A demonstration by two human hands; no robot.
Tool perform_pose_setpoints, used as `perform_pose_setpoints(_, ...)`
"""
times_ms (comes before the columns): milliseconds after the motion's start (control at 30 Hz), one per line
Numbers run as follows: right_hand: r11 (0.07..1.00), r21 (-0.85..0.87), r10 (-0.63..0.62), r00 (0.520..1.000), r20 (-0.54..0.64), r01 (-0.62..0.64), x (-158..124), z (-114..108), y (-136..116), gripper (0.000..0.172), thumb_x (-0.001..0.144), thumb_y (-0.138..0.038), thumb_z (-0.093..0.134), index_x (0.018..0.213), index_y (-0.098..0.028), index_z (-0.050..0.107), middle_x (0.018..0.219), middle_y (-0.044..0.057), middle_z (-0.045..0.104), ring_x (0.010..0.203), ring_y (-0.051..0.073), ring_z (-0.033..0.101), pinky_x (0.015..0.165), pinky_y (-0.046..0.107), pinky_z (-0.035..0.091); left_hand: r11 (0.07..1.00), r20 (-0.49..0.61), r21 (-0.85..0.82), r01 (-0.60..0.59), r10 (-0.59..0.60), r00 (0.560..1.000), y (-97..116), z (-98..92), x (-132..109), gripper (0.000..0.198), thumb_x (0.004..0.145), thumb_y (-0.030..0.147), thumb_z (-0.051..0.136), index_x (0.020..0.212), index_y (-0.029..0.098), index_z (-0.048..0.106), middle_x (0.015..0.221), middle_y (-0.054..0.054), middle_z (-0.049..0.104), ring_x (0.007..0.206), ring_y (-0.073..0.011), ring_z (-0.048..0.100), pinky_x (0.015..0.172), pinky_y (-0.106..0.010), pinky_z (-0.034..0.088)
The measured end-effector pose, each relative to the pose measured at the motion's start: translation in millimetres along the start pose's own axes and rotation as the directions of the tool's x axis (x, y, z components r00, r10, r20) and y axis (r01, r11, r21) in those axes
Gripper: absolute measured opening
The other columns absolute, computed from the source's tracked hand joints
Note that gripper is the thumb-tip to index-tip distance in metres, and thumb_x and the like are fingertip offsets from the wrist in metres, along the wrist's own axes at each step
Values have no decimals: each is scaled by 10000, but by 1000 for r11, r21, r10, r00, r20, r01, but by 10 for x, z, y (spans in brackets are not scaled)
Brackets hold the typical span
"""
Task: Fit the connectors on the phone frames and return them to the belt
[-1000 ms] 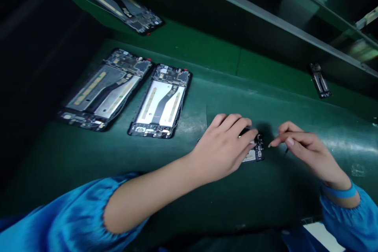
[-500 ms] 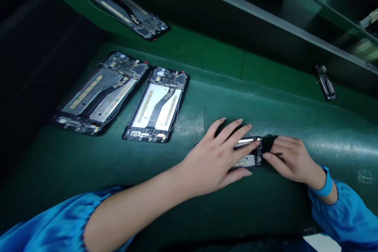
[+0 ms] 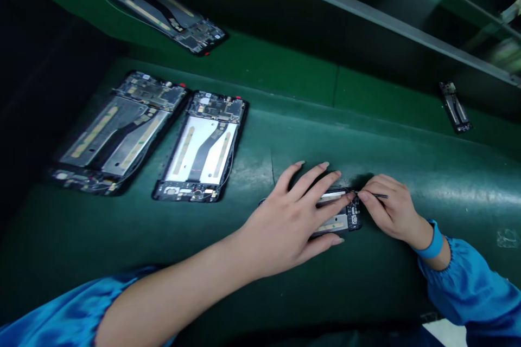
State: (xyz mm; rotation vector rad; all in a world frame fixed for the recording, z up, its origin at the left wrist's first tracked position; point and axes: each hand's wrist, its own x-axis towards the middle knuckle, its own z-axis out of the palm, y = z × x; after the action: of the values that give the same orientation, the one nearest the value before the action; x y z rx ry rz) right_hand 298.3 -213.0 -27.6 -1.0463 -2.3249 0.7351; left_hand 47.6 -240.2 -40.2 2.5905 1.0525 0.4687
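Observation:
An opened smartphone [image 3: 332,225] lies on the green mat, its circuit parts and silvery plate exposed. My left hand [image 3: 295,217] rests over it with spread, stretched fingers, covering much of the phone. The left index fingertip lies close to the phone's upper right corner. My right hand [image 3: 388,209] is closed in a pinch round a thin dark stick-like tool [image 3: 380,196]. Its pinched fingertips are at that same corner, beside the left index fingertip. The tool's tip is too small to make out. A blue band [image 3: 432,241] circles the right wrist.
Two opened phones, one duller [image 3: 118,133] and one brighter [image 3: 201,146], lie side by side on the left. Another opened phone [image 3: 166,15] sits on the raised ledge behind. A smaller-looking opened phone [image 3: 455,107] is at far right. A grey rail [image 3: 350,4] crosses the back.
My right hand has moved up along the phone's end to its upper corner, and the thin tool shows more clearly. My left hand stays on the phone. The view has shifted slightly.

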Motion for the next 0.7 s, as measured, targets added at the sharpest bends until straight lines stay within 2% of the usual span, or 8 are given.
perform_pose_setpoints(200, 994, 40, 106, 994, -4, -105, 15, 23, -39, 276, 1075, -216, 486, 820, -191, 588, 738, 32, 595, 682, 180, 553, 657, 331, 422, 1000, -3, -25, 13, -13, 1000, 3, -8, 5, 529, 1001, 564, 496, 1426, 265, 593, 1340, -157, 589, 1405, -410, 407, 1131, -672, 291)
perform_pose_setpoints(333, 940, 144, 311, 950, 11, -309, 122, -54, -35, 370, 1051, -270, 526, 694, -190, 580, 685, 15, 592, 635, 152, 563, 622, 293, 419, 997, -28, -59, 52, -54, 998, 6, -24, 21, 480, 962, 550, 555, 1334, 268, 668, 1264, -157, 597, 1398, -422, 408, 1129, -700, 277)
perform_pose_setpoints(400, 850, 232, 444, 881, 166, -472, 213, -122, -14, 423, 1028, -301, 549, 626, -183, 608, 641, 14, 613, 572, 134, 568, 577, 264, 432, 996, -36, -67, 60, -62, 997, 7, -26, 25, 478, 943, 547, 581, 1321, 270, 676, 1250, -154, 598, 1396, -425, 410, 1133, -706, 268)
perform_pose_setpoints(433, 789, 250, 494, 821, 286, -561, 262, -155, -5, 432, 1014, -302, 558, 607, -179, 633, 601, 10, 614, 514, 121, 551, 531, 247, 426, 996, -36, -65, 55, -57, 998, 8, -23, 24, 481, 944, 545, 581, 1328, 270, 672, 1253, -153, 600, 1396, -423, 411, 1134, -704, 269)
perform_pose_setpoints(500, 676, 199, 553, 668, 498, -709, 361, -206, -1, 404, 979, -268, 578, 601, -167, 678, 518, -3, 599, 396, 95, 488, 431, 216, 387, 998, -46, -47, 33, -35, 998, 9, -6, 16, 484, 958, 546, 565, 1337, 262, 665, 1277, -151, 602, 1398, -417, 413, 1137, -691, 275)
perform_pose_setpoints(567, 607, 105, 596, 539, 595, -788, 448, -231, -18, 364, 947, -213, 590, 602, -158, 694, 474, -10, 597, 334, 78, 448, 367, 189, 343, 1000, -68, -22, 9, -11, 998, 12, 18, 5, 475, 971, 546, 552, 1326, 253, 670, 1317, -143, 600, 1403, -406, 415, 1148, -673, 270)
perform_pose_setpoints(633, 571, 57, 624, 478, 618, -819, 514, -236, -45, 349, 931, -178, 591, 598, -154, 694, 477, -7, 618, 319, 69, 454, 343, 166, 331, 1000, -92, -3, -1, 1, 996, 17, 38, -3, 469, 974, 547, 552, 1313, 248, 677, 1352, -135, 595, 1407, -401, 415, 1158, -662, 260)
perform_pose_setpoints(700, 555, 48, 621, 452, 641, -830, 556, -233, -66, 347, 925, -166, 589, 597, -150, 700, 489, -1, 638, 318, 63, 464, 335, 148, 334, 1000, -101, 8, -2, 3, 995, 22, 46, -6, 467, 973, 547, 553, 1306, 245, 680, 1370, -136, 593, 1404, -400, 420, 1160, -656, 257)
